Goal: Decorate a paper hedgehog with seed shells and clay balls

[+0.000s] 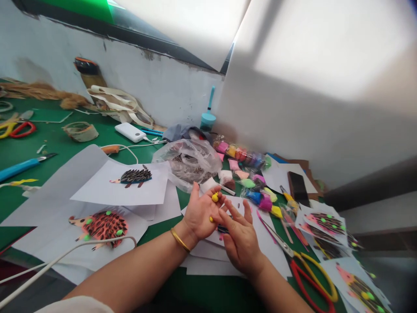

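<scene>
Head view, largest first: green felt-covered table [81,143] fills the left and lower frame, strewn with white paper sheets [97,191]. Four seed-and-clay hedgehog pictures [103,225] show, two at left and two at lower right, with more partly cut off at the right edge. A clear plastic bag of seeds [190,163] sits above centre, a row of coloured clay packets [243,154] to its right. Two pairs of scissors show: red-and-yellow ones [309,271] at lower right, another pair at the left edge.

At centre, the left hand [203,213] lies palm-up, pinching a small yellow clay ball [215,197] at its fingertips. A second yellow bit [211,219] sits on the palm. The right hand [241,241] rests against it, fingers curled; whether it grips anything, I cannot tell.

The ball looks light, soft and easily squashed, so a gentle fingertip pinch suits it.
</scene>
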`<state>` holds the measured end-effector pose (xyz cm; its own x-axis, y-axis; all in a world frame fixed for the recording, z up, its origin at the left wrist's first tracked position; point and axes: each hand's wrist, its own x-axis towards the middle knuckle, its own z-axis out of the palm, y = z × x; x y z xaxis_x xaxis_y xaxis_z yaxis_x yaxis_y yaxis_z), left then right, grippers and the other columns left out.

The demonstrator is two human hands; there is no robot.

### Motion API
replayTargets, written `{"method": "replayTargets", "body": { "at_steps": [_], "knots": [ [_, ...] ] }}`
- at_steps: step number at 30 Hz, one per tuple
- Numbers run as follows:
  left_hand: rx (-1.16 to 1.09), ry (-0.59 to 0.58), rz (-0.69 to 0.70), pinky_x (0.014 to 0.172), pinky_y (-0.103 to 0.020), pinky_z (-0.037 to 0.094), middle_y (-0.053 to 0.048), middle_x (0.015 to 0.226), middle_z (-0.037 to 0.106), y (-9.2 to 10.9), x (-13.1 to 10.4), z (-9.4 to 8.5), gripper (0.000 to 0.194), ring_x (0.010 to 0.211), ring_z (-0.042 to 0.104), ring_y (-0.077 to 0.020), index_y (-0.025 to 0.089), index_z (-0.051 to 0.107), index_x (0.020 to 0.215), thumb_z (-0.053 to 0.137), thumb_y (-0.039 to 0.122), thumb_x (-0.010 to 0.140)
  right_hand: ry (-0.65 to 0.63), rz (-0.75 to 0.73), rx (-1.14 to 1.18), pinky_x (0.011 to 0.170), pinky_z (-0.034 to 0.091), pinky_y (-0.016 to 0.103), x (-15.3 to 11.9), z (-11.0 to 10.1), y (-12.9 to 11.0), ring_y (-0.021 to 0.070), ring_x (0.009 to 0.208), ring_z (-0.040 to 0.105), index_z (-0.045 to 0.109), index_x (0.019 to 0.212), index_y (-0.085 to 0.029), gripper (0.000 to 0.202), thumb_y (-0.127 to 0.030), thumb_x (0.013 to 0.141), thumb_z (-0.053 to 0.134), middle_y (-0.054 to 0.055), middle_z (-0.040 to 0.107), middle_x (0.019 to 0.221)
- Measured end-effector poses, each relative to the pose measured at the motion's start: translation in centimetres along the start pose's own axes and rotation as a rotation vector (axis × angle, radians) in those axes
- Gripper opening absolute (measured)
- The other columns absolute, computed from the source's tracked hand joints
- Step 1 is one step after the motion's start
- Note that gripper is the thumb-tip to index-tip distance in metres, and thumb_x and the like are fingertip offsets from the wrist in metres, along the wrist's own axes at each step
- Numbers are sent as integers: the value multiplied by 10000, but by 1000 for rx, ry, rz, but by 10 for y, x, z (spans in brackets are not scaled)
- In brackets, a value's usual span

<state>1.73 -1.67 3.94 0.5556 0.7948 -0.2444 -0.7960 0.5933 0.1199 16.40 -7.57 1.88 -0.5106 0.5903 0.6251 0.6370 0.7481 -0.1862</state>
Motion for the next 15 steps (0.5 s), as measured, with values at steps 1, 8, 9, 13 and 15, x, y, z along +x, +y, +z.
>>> {"method": "replayTargets", "body": {
  "at_steps": [1, 8, 9, 13, 15],
  "knots": [
    [-2, -1, 2, 743, -352, 541, -104, 808, 604, 0, 0, -1, 663, 803, 626, -225, 129, 632, 948, 311, 707, 905, 2, -18, 24, 1190, 114, 655, 0, 0, 1, 282, 1425, 369, 306, 1513, -165, 652, -153, 871, 416, 78, 701, 1230],
    [6, -9, -5, 797, -375, 540, -101, 832, 608, 0, 1, -3, 660, 837, 631, -229, 127, 634, 963, 314, 702, 908, -20, 1, 45, 1193, 101, 652, 0, -3, 3, 285, 1430, 359, 330, 1496, -154, 636, -138, 869, 430, 88, 691, 1245],
    [3, -4, 3, 801, -374, 540, -96, 831, 606, 0, 1, -3, 654, 831, 630, -223, 127, 634, 958, 318, 698, 910, -10, -13, 63, 1190, 119, 653, 0, -3, 3, 280, 1425, 369, 334, 1494, -161, 641, -128, 861, 427, 80, 704, 1220],
    [9, 28, 18, 842, -394, 537, -88, 813, 600, -1, 1, -2, 658, 802, 625, -207, 124, 635, 938, 316, 699, 910, -54, -62, 91, 1191, 154, 639, 0, -5, 2, 280, 1421, 377, 340, 1490, -162, 639, -164, 859, 442, 88, 671, 1280],
    [24, 14, 2, 799, -382, 544, -89, 819, 602, -1, 1, -2, 666, 813, 630, -217, 131, 635, 951, 297, 703, 912, -45, -15, 75, 1192, 126, 647, 0, -6, 2, 278, 1424, 371, 331, 1493, -158, 641, -152, 861, 438, 90, 670, 1281]
  ]
}}
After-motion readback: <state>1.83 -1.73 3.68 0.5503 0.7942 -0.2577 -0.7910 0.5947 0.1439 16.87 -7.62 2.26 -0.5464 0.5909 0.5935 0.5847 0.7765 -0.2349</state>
